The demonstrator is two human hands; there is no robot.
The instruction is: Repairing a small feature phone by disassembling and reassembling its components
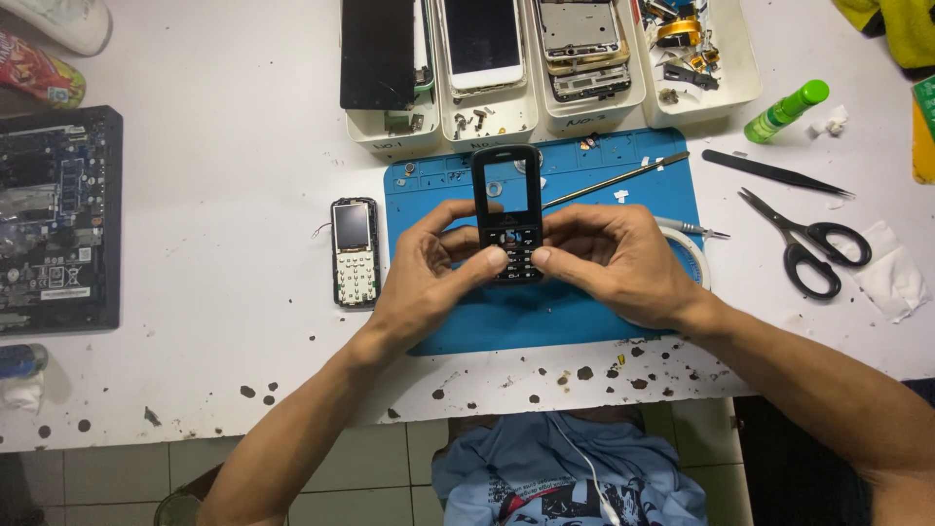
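In the middle of the frame, both hands hold a black phone front cover [507,214] upright over the blue mat [545,312], its screen window empty so the mat shows through, its keypad at the lower end. The left hand [429,273] and the right hand [614,258] each pinch the lower part of the cover, thumbs pressed side by side on the keypad and the other fingers wrapped behind, so both sets of fingers are clenched on the cover. Left of the mat, the phone's inner body [354,251], with its small screen and bare key contacts, lies flat on the white desk [224,195], just beside the left hand but not touching it. To handle this step well, I judge that the grip should stay on the cover's edges and keypad frame, with even pressure from both thumbs so the thin plastic does not twist or crack around the open window. A thin metal prying tool [616,180] lies on the mat behind the right hand, and scissors [808,244] and black tweezers [774,173] sit at the right of the frame. Trays of phone parts [545,68] line the top edge; the loose screws near them look easy to knock, so the elbows are best kept low and still.
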